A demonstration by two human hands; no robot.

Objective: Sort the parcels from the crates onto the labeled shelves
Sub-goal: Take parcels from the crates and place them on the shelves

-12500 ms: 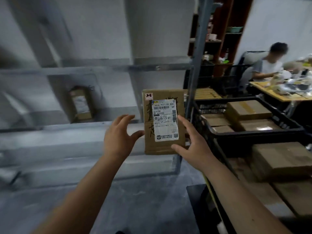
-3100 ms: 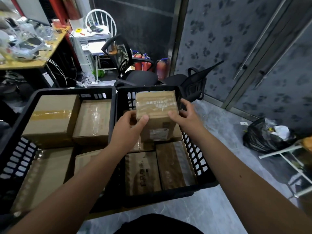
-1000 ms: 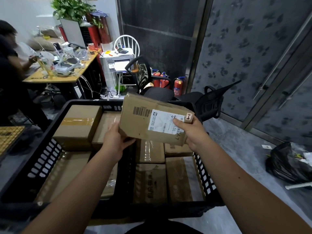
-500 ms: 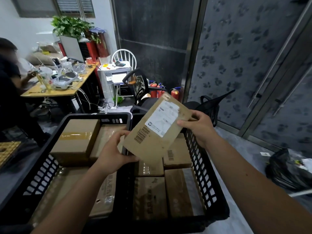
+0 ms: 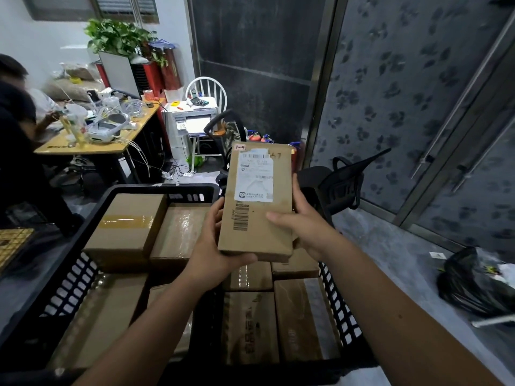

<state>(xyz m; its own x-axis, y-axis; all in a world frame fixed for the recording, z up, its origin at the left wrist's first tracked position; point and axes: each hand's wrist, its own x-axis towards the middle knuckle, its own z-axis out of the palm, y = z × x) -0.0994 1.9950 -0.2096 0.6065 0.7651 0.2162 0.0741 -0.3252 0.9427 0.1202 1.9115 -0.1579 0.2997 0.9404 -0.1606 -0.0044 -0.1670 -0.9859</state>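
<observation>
I hold a flat brown cardboard parcel upright above the crates, its white shipping label and a small "1-4" sticker facing me. My left hand grips its lower left corner, thumb under the bottom edge. My right hand grips its right edge, thumb across the front. Below stand two black plastic crates: the left crate and the right crate, each filled with several taped cardboard parcels.
A person sits at a cluttered wooden desk on the left. Behind the crates are black office chairs, a white chair and printer, and fire extinguishers. A black rubbish bag lies on the floor right.
The parcel has turned from a tilted, diagonal pose to upright with its label facing me. Both hands shifted lower on it, and my view dropped slightly.
</observation>
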